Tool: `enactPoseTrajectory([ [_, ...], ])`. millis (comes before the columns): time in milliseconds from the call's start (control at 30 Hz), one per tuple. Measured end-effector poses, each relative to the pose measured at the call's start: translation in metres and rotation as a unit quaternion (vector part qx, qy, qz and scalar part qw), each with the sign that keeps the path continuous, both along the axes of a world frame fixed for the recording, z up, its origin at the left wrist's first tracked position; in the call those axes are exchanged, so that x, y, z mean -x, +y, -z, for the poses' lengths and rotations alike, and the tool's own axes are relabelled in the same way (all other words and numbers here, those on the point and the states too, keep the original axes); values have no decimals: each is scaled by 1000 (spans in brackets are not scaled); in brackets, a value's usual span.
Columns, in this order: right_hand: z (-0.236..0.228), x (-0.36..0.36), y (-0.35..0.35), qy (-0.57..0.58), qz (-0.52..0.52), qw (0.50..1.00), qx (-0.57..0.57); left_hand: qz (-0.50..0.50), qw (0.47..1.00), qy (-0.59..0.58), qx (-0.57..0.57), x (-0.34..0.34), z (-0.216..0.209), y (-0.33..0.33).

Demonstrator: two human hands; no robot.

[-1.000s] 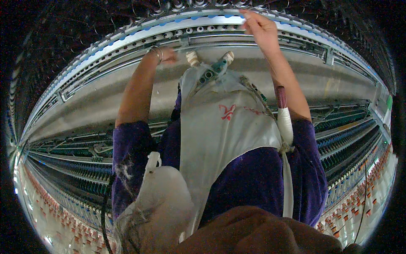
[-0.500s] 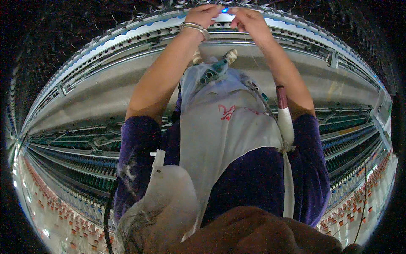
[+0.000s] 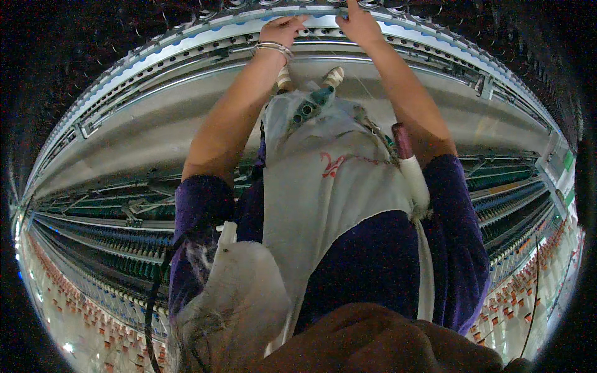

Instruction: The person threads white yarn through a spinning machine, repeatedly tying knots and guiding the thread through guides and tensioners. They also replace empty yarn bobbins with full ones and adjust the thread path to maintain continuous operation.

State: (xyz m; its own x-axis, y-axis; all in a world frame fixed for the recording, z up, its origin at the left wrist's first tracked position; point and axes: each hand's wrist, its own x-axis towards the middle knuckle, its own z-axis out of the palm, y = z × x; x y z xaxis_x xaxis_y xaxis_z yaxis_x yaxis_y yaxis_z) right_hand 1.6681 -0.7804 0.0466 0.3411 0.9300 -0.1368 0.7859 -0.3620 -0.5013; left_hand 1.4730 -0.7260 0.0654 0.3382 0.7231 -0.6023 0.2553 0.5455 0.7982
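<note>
My left hand (image 3: 283,30), with bangles on the wrist, is at the pale metal rail (image 3: 217,38) of a spinning machine. Its fingers point right and are drawn together; whatever lies between the tips is too small to make out. To the right, my right hand (image 3: 360,28) reaches over the same rail. One finger stretches up toward the row of rings (image 3: 398,10) and leaves the picture at the top; another points left, apart from it. Several dark green tubes (image 3: 306,110) sit in my pale apron (image 3: 329,193). A white holder with a maroon-topped stick (image 3: 403,142) hangs at its right side.
Below the machine's rail runs a grey floor (image 3: 155,133), with my shoes (image 3: 334,76) on it. Behind me stands another machine with rows of bobbins (image 3: 112,239). A dark cord (image 3: 149,317) hangs at lower left.
My hands, close together before with a blue light between them, have moved apart. The left went left and slightly down, and the right reaches further up. The blue light no longer shows.
</note>
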Motion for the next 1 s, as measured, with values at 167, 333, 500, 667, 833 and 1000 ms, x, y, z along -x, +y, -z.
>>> enactPoseTrajectory([
  [167,-75,16,-50,573,-108,792,182,-25,993,58,-102,16,28,14],
  [333,-75,11,-30,362,-30,929,74,67,961,109,-246,55,55,37],
  [500,-18,0,1,19,23,992,-123,170,889,218,-365,70,56,45],
  [667,19,8,4,-166,81,980,-76,227,823,344,-391,56,57,39],
  [833,25,7,9,-126,81,983,-103,-57,979,154,-120,38,61,46],
  [1000,-10,5,-8,-15,46,997,-61,-127,976,-65,163,5,13,37],
])
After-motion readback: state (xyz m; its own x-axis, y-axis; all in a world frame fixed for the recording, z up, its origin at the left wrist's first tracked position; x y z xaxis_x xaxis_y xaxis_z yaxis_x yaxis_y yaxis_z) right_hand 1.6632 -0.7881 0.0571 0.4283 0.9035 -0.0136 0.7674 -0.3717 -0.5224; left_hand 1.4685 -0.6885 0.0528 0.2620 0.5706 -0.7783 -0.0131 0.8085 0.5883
